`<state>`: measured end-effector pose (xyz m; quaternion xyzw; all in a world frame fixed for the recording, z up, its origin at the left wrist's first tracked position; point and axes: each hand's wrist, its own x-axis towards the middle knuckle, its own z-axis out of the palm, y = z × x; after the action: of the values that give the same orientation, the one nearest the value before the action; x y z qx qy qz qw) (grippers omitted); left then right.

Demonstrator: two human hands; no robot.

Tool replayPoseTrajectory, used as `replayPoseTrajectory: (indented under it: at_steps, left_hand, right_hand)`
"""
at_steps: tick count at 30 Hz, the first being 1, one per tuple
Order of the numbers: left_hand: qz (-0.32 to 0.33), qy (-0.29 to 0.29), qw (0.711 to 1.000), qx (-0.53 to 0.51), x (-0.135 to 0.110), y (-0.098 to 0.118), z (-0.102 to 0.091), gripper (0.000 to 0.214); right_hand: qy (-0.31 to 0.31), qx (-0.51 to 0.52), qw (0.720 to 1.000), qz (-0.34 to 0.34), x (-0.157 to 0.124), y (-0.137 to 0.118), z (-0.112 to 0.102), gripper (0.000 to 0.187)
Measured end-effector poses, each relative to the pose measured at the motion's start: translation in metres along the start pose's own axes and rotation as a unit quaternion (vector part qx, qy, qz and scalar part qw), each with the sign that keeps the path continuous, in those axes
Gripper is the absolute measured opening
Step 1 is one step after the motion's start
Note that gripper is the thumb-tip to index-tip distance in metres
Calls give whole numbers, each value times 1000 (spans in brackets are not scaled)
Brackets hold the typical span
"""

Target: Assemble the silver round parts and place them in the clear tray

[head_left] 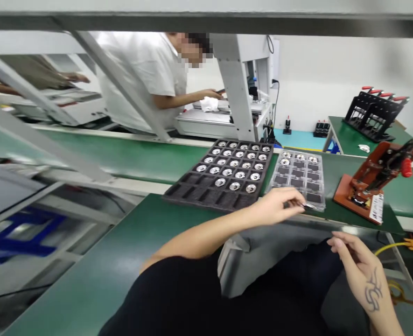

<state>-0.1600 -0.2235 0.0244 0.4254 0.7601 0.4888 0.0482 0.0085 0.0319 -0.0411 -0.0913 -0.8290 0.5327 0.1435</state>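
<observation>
My left hand [282, 206] reaches across to the near edge of a clear plastic tray [322, 186], thumb and fingertips pinched together; whatever may be between them is too small to make out. In that tray's far compartments sit several shiny round metal parts [300, 157], and dark squares show in the others. Left of it lies a black foam tray [206, 198] with rows of similar round metal parts [234, 164]; its nearest compartments hold none. Low on the right, above my lap, my right hand [362, 268] has its thumb and fingers closed together, their contents unclear.
An orange clamp fixture [362, 186] with a red-tipped lever stands right of the clear tray. Behind the green bench [87, 261], a co-worker in a white shirt [139, 74] bends over equipment. Black fixtures [374, 114] stand back right. A metal beam [206, 21] crosses overhead.
</observation>
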Motion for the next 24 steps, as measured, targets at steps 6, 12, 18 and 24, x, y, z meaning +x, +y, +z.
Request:
replayPoseTrajectory:
  at_steps: [6, 12, 18, 24]
  left_hand:
    - [-200, 124, 910, 342, -78, -56, -118, 27]
    - [-344, 163, 823, 421, -140, -97, -219, 29]
    - [-366, 101, 828, 412, -153, -123, -222, 31]
    - [-362, 39, 834, 415, -129, -127, -214, 19]
  right_hand:
    - [-16, 4, 998, 59, -16, 26, -8, 47]
    - [-2, -9, 997, 79, -18, 40, -13, 50]
    - [0, -34, 997, 66, -15, 33, -13, 52]
    - [26, -28, 995, 92, -30, 32, -17, 52]
